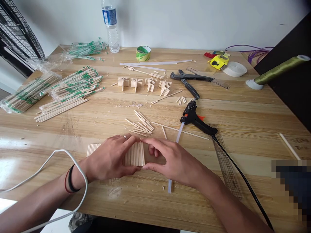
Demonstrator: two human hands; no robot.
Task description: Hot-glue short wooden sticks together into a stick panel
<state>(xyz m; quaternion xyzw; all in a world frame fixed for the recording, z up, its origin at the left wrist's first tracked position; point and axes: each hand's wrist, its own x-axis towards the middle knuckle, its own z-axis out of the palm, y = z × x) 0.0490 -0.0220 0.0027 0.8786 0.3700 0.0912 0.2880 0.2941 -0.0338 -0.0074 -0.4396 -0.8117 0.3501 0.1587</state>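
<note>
A flat row of short wooden sticks (134, 154), laid side by side, rests on the table near the front. Across it lies my left hand (110, 155), its thumb at the near edge and its fingers at the far edge, closed on the row and hiding its middle. My right hand (170, 158) meets the row's right end with thumb and index finger, at the near and far corners. Just beyond the hands is a loose pile of cut sticks (142, 124). A black glue gun (198, 118) with a clear glue stick lies right of the pile.
Small stick structures (136, 83) stand mid-table, with a black cutter (187, 81) beside them. Packaged sticks (70, 85) lie left. Behind are a bottle (113, 32), tape roll (143, 53) and yellow tape measure (219, 62). A ruler (225, 165) and black cable lie right; a white cable crosses my left forearm.
</note>
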